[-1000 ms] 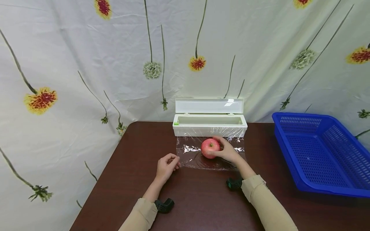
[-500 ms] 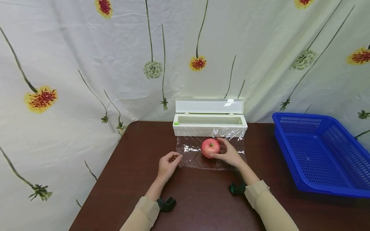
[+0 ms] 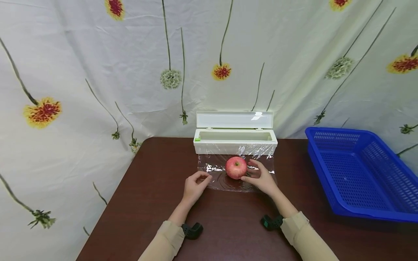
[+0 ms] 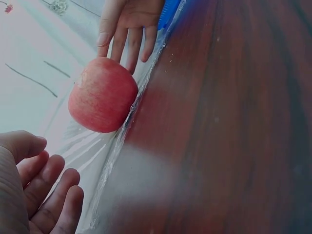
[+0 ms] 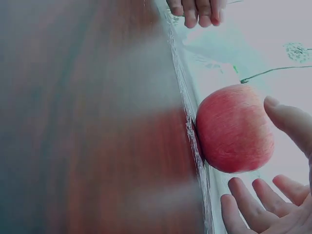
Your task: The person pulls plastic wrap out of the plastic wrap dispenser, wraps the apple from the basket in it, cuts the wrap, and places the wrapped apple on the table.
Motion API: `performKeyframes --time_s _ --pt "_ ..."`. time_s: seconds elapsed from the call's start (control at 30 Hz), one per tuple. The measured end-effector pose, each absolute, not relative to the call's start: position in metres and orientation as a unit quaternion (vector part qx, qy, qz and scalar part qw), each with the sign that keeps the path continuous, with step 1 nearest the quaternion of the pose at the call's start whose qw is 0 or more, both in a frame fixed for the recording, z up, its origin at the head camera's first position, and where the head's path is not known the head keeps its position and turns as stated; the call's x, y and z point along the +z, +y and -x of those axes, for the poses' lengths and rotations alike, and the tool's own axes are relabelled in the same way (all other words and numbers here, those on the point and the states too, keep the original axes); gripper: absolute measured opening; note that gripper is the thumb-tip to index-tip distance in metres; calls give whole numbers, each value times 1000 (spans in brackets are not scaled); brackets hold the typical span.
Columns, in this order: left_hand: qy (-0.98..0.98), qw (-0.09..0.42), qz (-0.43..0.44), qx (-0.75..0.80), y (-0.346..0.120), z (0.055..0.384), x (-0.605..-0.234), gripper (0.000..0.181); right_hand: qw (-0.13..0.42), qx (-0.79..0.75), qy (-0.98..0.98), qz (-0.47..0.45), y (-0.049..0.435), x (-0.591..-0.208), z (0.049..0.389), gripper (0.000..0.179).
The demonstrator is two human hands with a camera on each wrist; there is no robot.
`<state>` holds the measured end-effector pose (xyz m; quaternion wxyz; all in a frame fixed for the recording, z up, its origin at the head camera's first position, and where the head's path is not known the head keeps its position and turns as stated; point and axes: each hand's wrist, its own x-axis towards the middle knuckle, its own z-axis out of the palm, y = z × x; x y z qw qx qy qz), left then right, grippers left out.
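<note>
One apple, stem end up.

Brown table: film dispenser, cling film, blue basket.

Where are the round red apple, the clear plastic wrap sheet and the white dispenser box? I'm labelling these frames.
Round red apple [image 3: 236,167], head view, middle of its skin.
Clear plastic wrap sheet [image 3: 213,167], head view, bare left part.
White dispenser box [image 3: 235,147], head view, front wall.
</note>
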<state>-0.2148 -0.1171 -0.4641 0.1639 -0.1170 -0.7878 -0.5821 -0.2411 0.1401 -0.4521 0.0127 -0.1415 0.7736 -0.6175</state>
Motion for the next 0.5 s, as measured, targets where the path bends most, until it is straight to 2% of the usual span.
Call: performKeyframes --time_s 0.17,0.4,0.5 --pt "-794 151 126 -575 -114 214 -463 9 2 -605 785 133 144 -447 229 69" --pt "-798 134 144 -570 -110 216 -464 15 -30 -593 793 140 159 -482 239 64" --pt "-797 123 155 -570 -108 224 -474 16 -37 -578 802 146 162 -483 237 61"
